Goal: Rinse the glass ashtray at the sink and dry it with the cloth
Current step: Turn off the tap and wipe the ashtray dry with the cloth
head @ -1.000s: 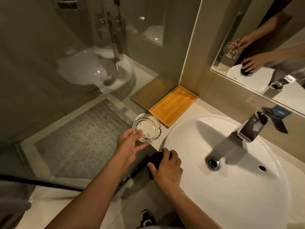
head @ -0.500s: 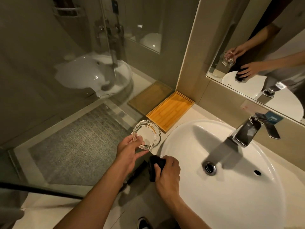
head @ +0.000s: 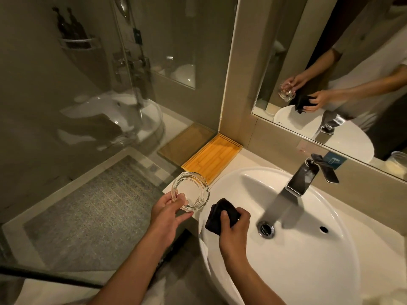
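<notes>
My left hand holds the round clear glass ashtray by its near rim, tilted, just left of the white sink. A bunched dark cloth is gripped in my right hand over the sink's left rim. A few centimetres separate ashtray and cloth. The chrome faucet stands at the back of the basin, with no water visible. The drain lies below the spout.
A bamboo tray sits on the counter in the corner left of the sink. The mirror above reflects both hands. A glass shower partition stands at the left, close to the ashtray.
My right hand has lifted the dark cloth from the counter edge up over the sink rim, toward the ashtray. The ashtray stays in my left hand. The camera has tilted a little.
</notes>
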